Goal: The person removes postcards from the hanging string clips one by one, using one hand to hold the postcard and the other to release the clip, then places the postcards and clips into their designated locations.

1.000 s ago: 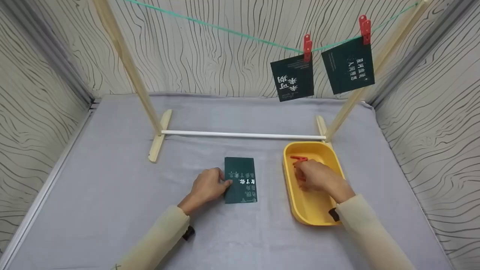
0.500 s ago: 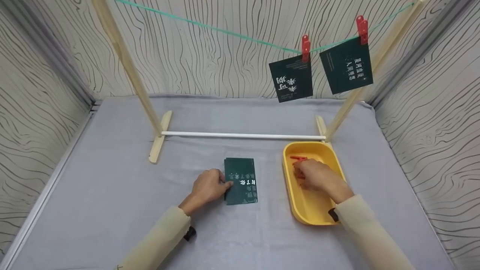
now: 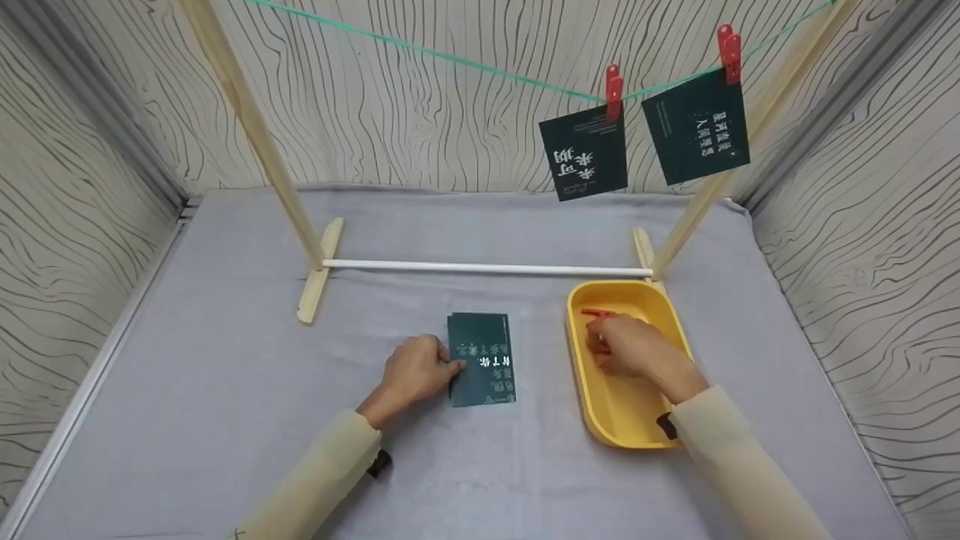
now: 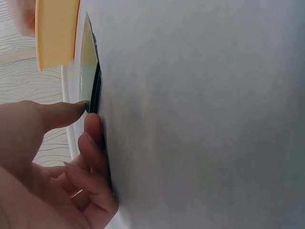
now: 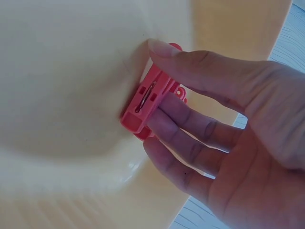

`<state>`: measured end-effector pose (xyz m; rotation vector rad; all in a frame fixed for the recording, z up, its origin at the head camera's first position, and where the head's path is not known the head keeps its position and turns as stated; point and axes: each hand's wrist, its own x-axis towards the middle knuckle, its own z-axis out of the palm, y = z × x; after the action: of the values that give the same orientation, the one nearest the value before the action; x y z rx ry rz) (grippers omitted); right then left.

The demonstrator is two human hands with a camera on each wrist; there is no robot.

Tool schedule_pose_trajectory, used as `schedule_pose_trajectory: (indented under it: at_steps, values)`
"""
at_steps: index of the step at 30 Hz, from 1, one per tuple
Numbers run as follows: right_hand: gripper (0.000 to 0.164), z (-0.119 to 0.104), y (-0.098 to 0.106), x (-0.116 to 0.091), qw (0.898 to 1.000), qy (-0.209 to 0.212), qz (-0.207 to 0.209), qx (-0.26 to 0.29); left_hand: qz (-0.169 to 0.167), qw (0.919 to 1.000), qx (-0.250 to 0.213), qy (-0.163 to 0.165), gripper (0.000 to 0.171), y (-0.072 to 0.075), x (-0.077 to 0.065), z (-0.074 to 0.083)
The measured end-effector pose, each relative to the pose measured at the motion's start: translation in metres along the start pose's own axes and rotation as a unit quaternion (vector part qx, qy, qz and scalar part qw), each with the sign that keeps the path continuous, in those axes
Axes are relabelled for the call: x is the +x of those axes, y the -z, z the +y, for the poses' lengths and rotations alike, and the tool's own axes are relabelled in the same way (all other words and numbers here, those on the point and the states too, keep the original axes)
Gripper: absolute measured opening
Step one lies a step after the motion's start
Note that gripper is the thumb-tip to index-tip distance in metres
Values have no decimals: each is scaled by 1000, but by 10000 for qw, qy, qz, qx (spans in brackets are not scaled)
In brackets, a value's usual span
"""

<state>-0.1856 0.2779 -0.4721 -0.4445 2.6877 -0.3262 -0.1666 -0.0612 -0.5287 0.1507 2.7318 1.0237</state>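
Note:
A stack of dark green cards (image 3: pixel 484 334) with white lettering lies on the cloth, its top card a little offset to the right. My left hand (image 3: pixel 416 367) pinches the cards at their left edge, thumb on top; the left wrist view shows the fingertips against the side of the stack (image 4: pixel 96 88). Inside the yellow tray (image 3: pixel 626 424), my right hand (image 3: pixel 637 349) holds a red clothespin (image 5: pixel 143 102) between thumb and fingers. Another red clothespin (image 3: pixel 598 312) shows just beyond it, partly hidden by the hand.
Behind stands a wooden frame (image 3: pixel 255 127) with a white crossbar (image 3: pixel 480 267). From its green cord (image 3: pixel 420 49) hang a left card (image 3: pixel 585 154) and a right card (image 3: pixel 697 127), each under a red clothespin. Patterned panels (image 3: pixel 420 142) enclose the cloth-covered table (image 3: pixel 187 375).
The top card has slid slightly right over the stack under my left thumb. My right hand stays in the tray at nearly the same spot.

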Motion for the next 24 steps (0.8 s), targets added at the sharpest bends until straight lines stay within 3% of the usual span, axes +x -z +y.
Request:
schedule_pose_trajectory:
  at_steps: [11,18,24]
  values:
    - [25,-2,-1,1,9995,-299,-109,78,35,10000,31,-39,45,0,-1,-1]
    - [28,-2,-1,-2,9995,-305,-65,85,69,10000,61,-31,58,-1,0,-1]
    - [29,-2,3,-4,9996,-278,3,-42,154,9997,128,-101,57,-2,2,1]
